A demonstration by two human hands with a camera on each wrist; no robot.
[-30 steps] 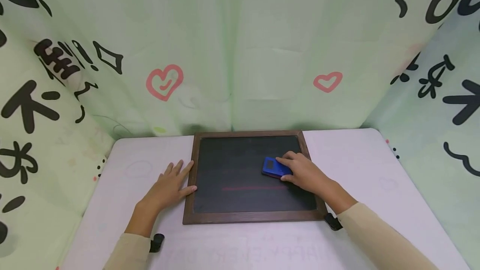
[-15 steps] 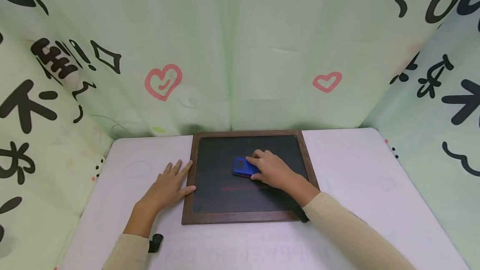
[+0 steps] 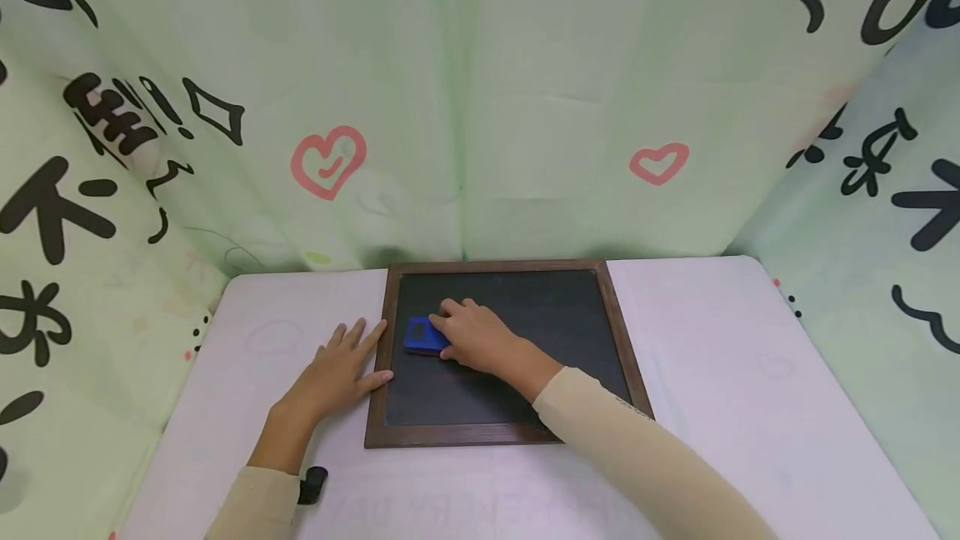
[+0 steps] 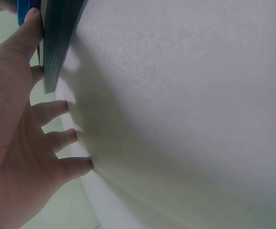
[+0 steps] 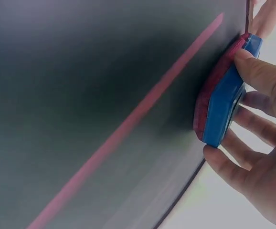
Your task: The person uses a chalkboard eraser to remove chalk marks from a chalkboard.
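A small blackboard [image 3: 570, 323] in a brown wooden frame lies on the white table. My right hand [image 3: 480, 340] grips a blue chalkboard eraser [image 3: 422, 335] near the board's left side. In the right wrist view the eraser's red felt [image 5: 219, 86] faces the board, thumb on one edge and fingers round the other. A pink chalk line [image 5: 147, 102] runs across the board there; from the head, my right hand and forearm cover most of it. My left hand [image 3: 333, 377] has its fingers spread, thumb and index at the left frame edge [image 4: 57, 52], other fingertips on the tabletop.
The white table [image 3: 697, 340] extends on both sides of the board and in front of it. Pale green curtains [image 3: 540, 107] with black writing and pink hearts hang behind and at both sides. A black wrist device [image 3: 312, 486] shows at my left sleeve.
My right hand has slid the eraser leftward across the board, from the right part to near the left frame. The left hand has stayed in place.
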